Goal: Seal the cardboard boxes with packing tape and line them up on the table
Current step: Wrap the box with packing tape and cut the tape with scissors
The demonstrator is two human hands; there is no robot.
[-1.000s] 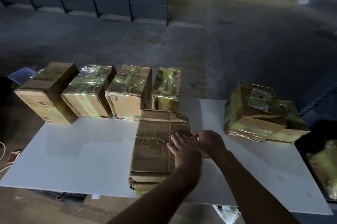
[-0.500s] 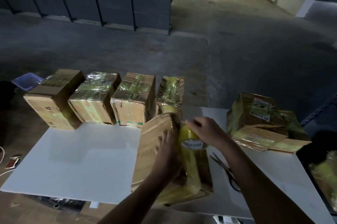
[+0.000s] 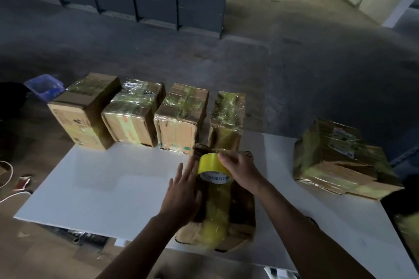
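Along table far edge: four taped boxes lined up, likely finished | table's near edge: current box, kept within reach | left hand flat, fingers straight, bracing box side | right hand grips tape roll atop box, apparently to lay yellow strip lengthwise

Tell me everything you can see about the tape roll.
The tape roll is yellow and glossy, with a white core printed MADE IN CH, the rest hidden. The right hand grips it tilted above the far end of the cardboard box. A yellow strip runs from it along the box top toward the person.
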